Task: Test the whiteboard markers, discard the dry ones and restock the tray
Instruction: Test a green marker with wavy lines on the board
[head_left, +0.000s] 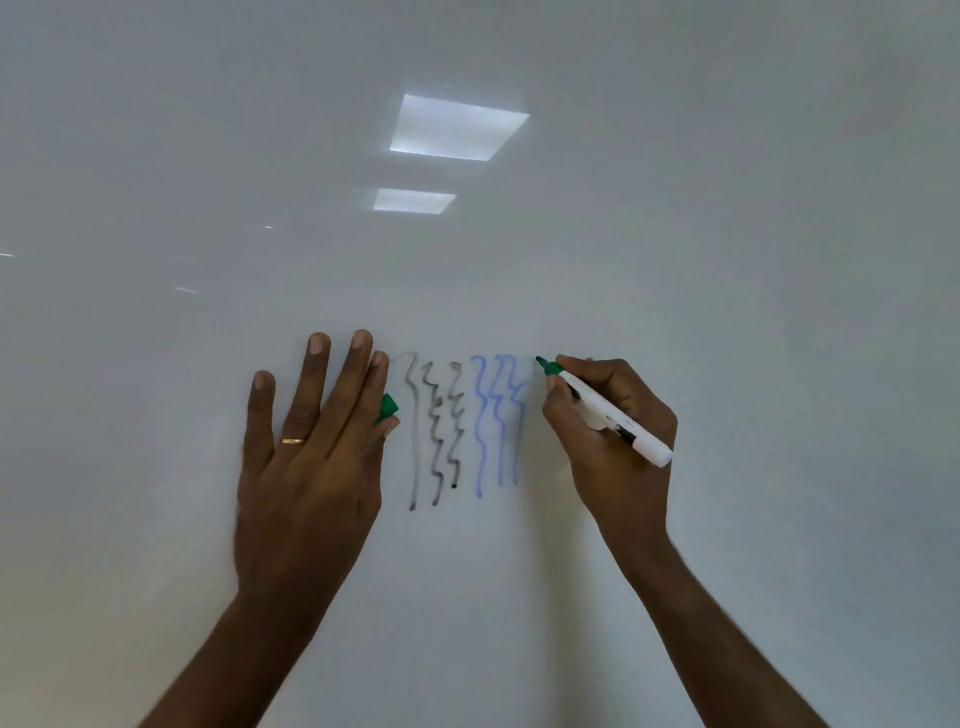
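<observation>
Whiteboard fills the view, with two ceiling-light reflections up top. Left hand lies flat against the board with its fingers straight, thumb pinching a green cap against the index finger. Right hand grips the green marker, white barrel, with the tip touching the board just right of the blue squiggles. Three black squiggles sit between the cap and the blue ones. Gold ring on a left finger.
</observation>
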